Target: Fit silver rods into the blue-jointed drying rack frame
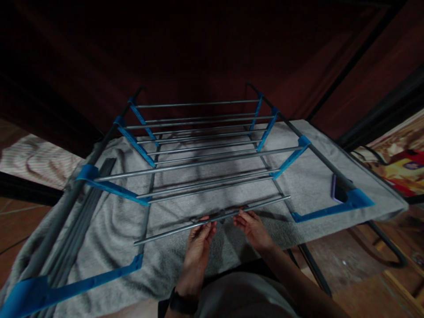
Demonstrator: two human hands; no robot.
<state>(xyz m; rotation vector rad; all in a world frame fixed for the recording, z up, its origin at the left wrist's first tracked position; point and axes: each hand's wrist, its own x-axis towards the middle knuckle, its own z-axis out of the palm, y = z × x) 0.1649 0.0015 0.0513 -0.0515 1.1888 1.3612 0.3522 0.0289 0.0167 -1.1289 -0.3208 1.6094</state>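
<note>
A thin grey metal rod (172,232) crosses the near side of a drying rack with blue plastic brackets. My left hand (199,236) is closed round it just left of its middle, thumb on top. My right hand (253,226) pinches the same rod a little right of the middle. Both rod ends hang free of the near blue brackets: the left bracket (99,278) and the right bracket (334,211). Between my hands the rod's middle looks dark and blurred. Farther back, several rods, one being the long crossbar (198,164), span the other brackets.
The rack stands on a grey blanket (228,187). Several loose grey tubes (77,225) lie along the left under the rack's side tube. A phone (338,191) rests at right beside the near bracket. A dark red surface (205,53) rises behind. Metal legs (314,269) show below the blanket's edge.
</note>
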